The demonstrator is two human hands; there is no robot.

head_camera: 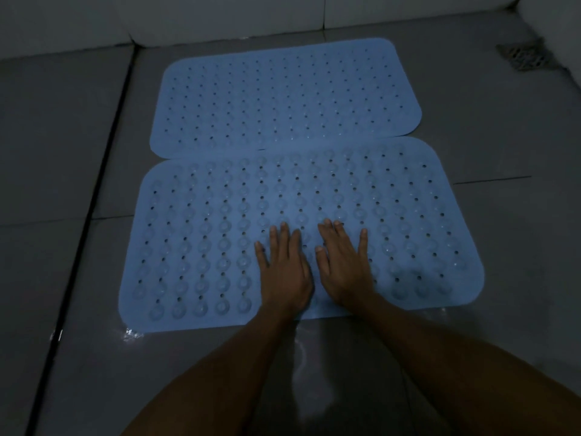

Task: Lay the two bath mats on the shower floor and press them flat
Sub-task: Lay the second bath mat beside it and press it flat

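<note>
Both the left hand (284, 272) and right hand (344, 269) lie spread, palms down, at lower centre on the nearer pale-blue perforated rubber bath mat (201, 234). The matching farther mat (283, 96) lies flat just above, edges touching. Pressing outward toward the corners should seat the suction cups best.

Two blue bath mats down on the floor: the far mat (283, 96) and the near mat (408, 215), long edges touching. Two hands on the near one, left hand (284, 269) and right hand (344, 265). One floor drain (523, 56), far right corner.
</note>
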